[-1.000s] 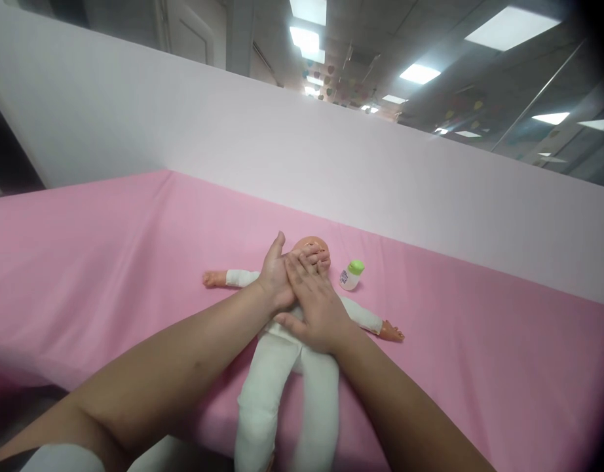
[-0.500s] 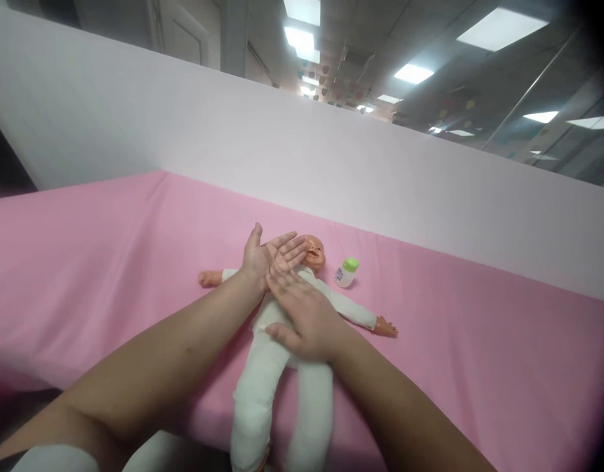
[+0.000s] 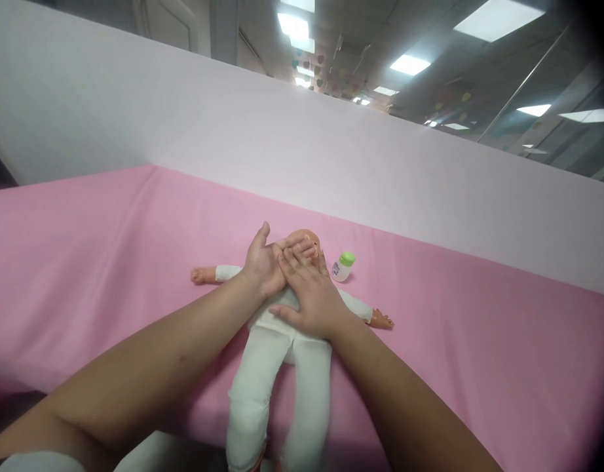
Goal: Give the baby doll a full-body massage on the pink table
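A baby doll (image 3: 268, 357) with a white cloth body lies on its back, arms spread wide. Above its chest, my left hand (image 3: 267, 265) is held palm up, thumb raised and fingers stretched out. My right hand (image 3: 314, 298) lies palm down with its fingertips across the left palm and fingers, and its thumb apart. Neither hand holds an object. Together they cover the doll's upper chest and part of its face. Beside the doll's head stands a small bottle (image 3: 342, 267) with a green cap.
Pink cloth (image 3: 439, 341) covers the surface under the doll, with soft folds at the left. Behind it rises a white wall panel (image 3: 302, 151). Glass and ceiling lights (image 3: 410, 64) show above the panel.
My right hand has slid forward from the left wrist and heel onto the left palm and fingers. The view has shifted slightly; the doll and bottle lie as before.
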A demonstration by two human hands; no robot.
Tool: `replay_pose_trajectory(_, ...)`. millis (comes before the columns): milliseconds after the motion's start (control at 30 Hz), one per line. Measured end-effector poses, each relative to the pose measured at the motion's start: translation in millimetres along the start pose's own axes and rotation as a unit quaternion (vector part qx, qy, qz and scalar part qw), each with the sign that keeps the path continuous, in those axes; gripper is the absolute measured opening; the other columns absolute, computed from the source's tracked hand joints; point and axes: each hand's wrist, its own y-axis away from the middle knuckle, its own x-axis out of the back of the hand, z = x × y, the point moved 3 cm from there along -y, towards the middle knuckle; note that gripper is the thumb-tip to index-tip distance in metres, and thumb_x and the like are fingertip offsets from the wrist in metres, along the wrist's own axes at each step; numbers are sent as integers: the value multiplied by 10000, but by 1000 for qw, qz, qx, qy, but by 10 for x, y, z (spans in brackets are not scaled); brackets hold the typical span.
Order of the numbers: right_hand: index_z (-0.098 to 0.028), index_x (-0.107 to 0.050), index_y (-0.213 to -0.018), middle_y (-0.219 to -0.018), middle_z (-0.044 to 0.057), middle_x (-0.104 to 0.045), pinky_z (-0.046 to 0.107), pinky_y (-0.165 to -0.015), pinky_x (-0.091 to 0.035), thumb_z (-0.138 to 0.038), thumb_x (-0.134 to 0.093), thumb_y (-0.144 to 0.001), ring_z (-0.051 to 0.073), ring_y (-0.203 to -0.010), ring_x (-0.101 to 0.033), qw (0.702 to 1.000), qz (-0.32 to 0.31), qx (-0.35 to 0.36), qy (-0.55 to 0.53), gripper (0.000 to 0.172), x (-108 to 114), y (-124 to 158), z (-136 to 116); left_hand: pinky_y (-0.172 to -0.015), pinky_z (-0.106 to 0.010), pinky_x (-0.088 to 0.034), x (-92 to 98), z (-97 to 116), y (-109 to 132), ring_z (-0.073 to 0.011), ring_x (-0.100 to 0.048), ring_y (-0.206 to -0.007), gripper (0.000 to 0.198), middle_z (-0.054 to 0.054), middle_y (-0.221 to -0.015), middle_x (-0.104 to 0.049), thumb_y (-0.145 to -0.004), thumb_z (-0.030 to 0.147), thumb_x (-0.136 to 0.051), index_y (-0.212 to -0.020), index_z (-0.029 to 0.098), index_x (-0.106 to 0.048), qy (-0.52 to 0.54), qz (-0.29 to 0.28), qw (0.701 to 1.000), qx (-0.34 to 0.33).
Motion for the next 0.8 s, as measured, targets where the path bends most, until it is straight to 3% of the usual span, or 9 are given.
replay_pose_trajectory(200, -147, -148, -1696, -1738, 157, -210, 610, -1320, -83, -677, -483, -1008, 311, -1632, -186, 995, -55, 55, -59, 931, 30, 29, -155, -954, -468, -615, 158, 235, -77, -384, -717, -1189, 845, -282, -1279, -710, -971, 732, -453, -1422, 28, -570, 0, 38, 998, -47)
replay_pose_trajectory(367, -124, -91, -1699, -1757, 155, -129, 568, -1332, -95, -725, -499, -982, 303, -1646, -105, 991, -45, 89, -87, 1021, 37, 50, -293, -987, -459, -594, 58, 144, -17, -380, -702, -1216, 858, -286, -1283, -707, -1002, 722, -388, -1433, 1, -564, 6, 22, 999, -30)
replay_pose_trajectory(467, -149, 42, -1699, -1767, 144, -73, 575, -1330, -110, -743, -506, -971, 315, -1648, -70, 994, -24, 66, -81, 1088, 13, 44, -257, -1049, -477, -553, -44, -20, 43, -391, -666, -1274, 886, -298, -1339, -681, -977, 752, -414, -1421, 5, -588, 2, 9, 1000, -5)
replay_pose_trajectory(600, -160, 45, -1700, -1770, 133, -83, 604, -1329, -40, -728, -459, -998, 331, -1648, -45, 999, 5, 18, -41, 1035, -40, 26, -150, -1106, -492, -504, -106, -186, 93, -387, -642, -1309, 883, -272, -1354, -683, -951, 777, -435, -1405, 40, -609, -17, 15, 999, 50)
replay_pose_trajectory(700, -186, -2, -1707, -1771, 115, -101, 631, -1322, -11, -683, -418, -1033, 332, -1648, -49, 999, 30, -14, -17, 935, -72, 19, -103, -1089, -503, -511, -121, -137, 78, -386, -663, -1276, 865, -277, -1319, -696, -976, 757, -399, -1418, 36, -583, -11, -15, 998, 54)
replay_pose_trajectory(800, -194, -46, -1708, -1767, 117, -129, 649, -1317, -21, -666, -417, -1041, 338, -1646, -75, 999, 27, -27, -15, 898, -94, 19, -100, -1020, -493, -558, -64, 42, 30, -393, -694, -1217, 874, -305, -1291, -696, -989, 734, -390, -1433, -1, -554, -9, -7, 1000, 10)
